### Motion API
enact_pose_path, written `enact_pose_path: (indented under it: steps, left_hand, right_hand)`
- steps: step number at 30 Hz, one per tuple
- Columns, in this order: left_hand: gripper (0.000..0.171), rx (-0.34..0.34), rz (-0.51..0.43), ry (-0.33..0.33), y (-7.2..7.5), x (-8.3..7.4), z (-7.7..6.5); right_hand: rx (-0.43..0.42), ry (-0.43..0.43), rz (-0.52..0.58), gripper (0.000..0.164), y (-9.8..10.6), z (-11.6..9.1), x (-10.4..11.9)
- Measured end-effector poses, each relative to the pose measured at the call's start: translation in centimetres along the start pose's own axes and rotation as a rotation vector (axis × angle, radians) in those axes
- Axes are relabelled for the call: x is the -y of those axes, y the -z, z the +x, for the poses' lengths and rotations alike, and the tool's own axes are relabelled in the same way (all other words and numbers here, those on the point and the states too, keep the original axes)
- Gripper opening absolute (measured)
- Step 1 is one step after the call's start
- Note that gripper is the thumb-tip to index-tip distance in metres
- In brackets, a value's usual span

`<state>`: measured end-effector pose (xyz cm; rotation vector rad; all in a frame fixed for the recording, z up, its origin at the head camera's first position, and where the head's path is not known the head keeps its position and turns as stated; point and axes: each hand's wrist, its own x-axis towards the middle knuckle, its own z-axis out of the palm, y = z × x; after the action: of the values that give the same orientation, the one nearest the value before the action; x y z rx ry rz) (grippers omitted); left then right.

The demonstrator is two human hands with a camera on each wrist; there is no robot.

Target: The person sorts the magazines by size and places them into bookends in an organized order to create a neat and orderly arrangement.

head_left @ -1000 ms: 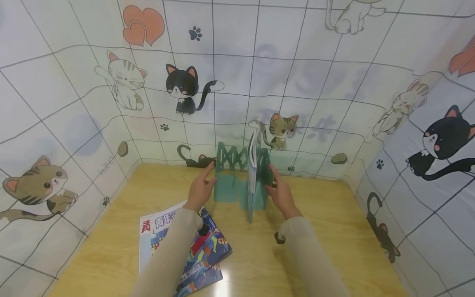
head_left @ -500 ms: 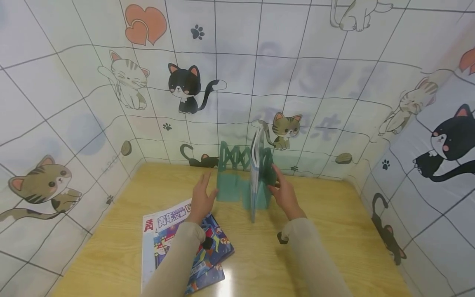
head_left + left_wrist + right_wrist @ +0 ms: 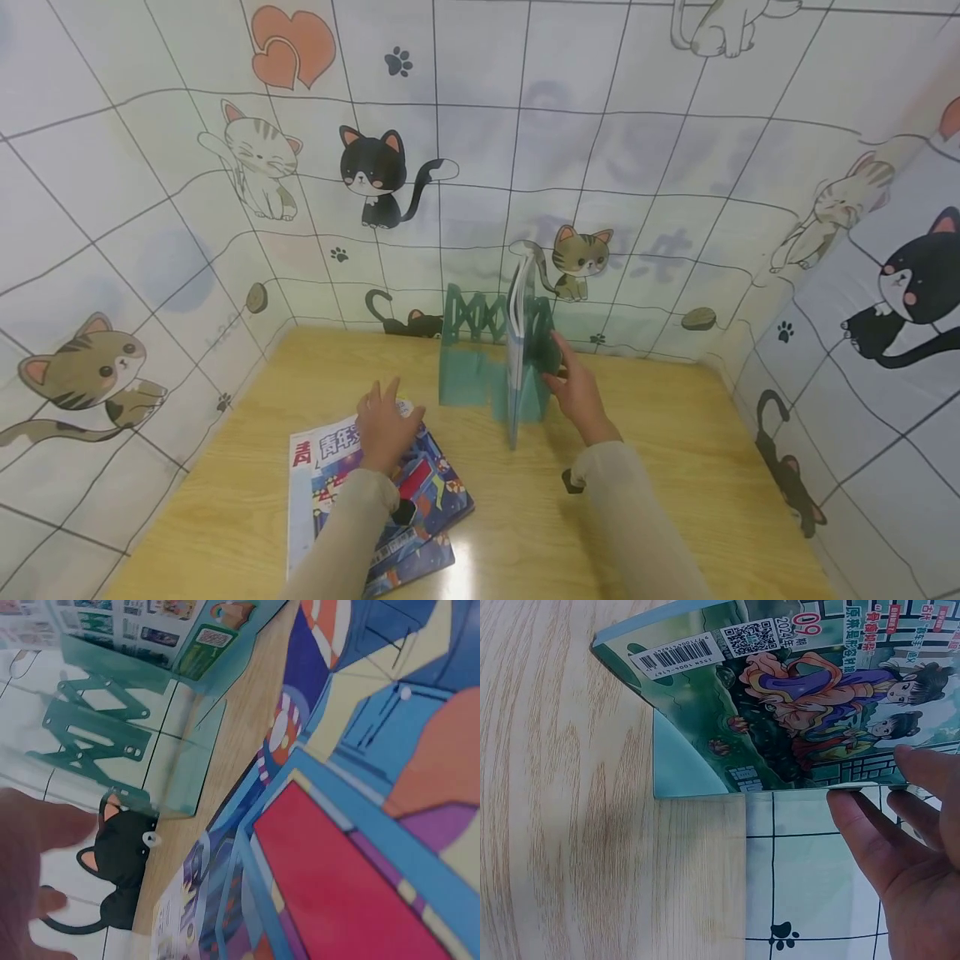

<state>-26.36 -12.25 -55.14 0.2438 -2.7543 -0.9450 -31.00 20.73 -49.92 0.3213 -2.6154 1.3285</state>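
Observation:
My left hand [image 3: 386, 429] is over the upper part of a fanned stack of magazines [image 3: 431, 492], fingers spread. In the left wrist view its blurred fingers [image 3: 52, 832] are apart from the colourful cover [image 3: 337, 870]. At the back stands a green translucent expandable book stand [image 3: 465, 375], its lattice stretched between two end plates. One thin magazine [image 3: 516, 358] stands upright against its right end plate. My right hand [image 3: 581, 400] holds that plate's edge; in the right wrist view the thumb [image 3: 922, 765] lies on its face, over the illustrated cover [image 3: 780, 712], with fingers at the edge.
The wooden table [image 3: 645, 500] ends at a cloth backdrop [image 3: 480, 167] printed with cats and a grid, which closes the back and both sides. The stand is close to the back cloth. The loose magazines lie at the front left.
My left hand has moved from beside the stand's left end, left and toward me, over the magazines. The right hand stays at the stand's right end. The head view has shifted slightly.

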Motion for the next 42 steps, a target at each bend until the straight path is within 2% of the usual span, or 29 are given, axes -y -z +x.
enact_pose_path:
  steps: [4,6,12,20,26,31,35,42]
  left_hand:
    - [0.079,0.050,0.048,0.089,0.8,0.9,-0.5]
    - [0.080,0.065,0.062,0.111,1.0,1.3,-0.7]
    - [0.084,0.067,0.103,0.132,1.1,2.9,-1.1]
    - [0.085,0.049,0.111,0.131,1.5,5.0,-2.2]
    - [0.084,0.005,0.118,0.143,1.8,5.6,-2.6]
    - [0.085,0.008,0.133,0.187,2.1,5.8,-2.7]
    - [0.083,0.006,0.133,0.197,2.4,5.6,-2.7]
    - [0.088,-0.066,0.066,0.222,2.8,5.5,-2.3]
  right_hand:
    - [0.004,0.000,0.001,0.082,0.0,-0.1,0.1]
    - [0.009,-0.001,0.000,0.083,0.0,-0.1,0.1]
    - [0.027,-0.017,-0.002,0.084,0.0,0.0,0.3]
    - [0.031,-0.028,-0.003,0.082,0.1,0.1,0.4]
    - [0.028,-0.016,-0.002,0.083,0.2,0.1,0.4]
    - [0.036,-0.017,-0.007,0.081,0.2,0.0,0.6]
    - [0.038,-0.033,-0.025,0.082,0.2,0.0,0.6]
    - [0.041,-0.036,-0.018,0.080,0.2,0.1,0.7]
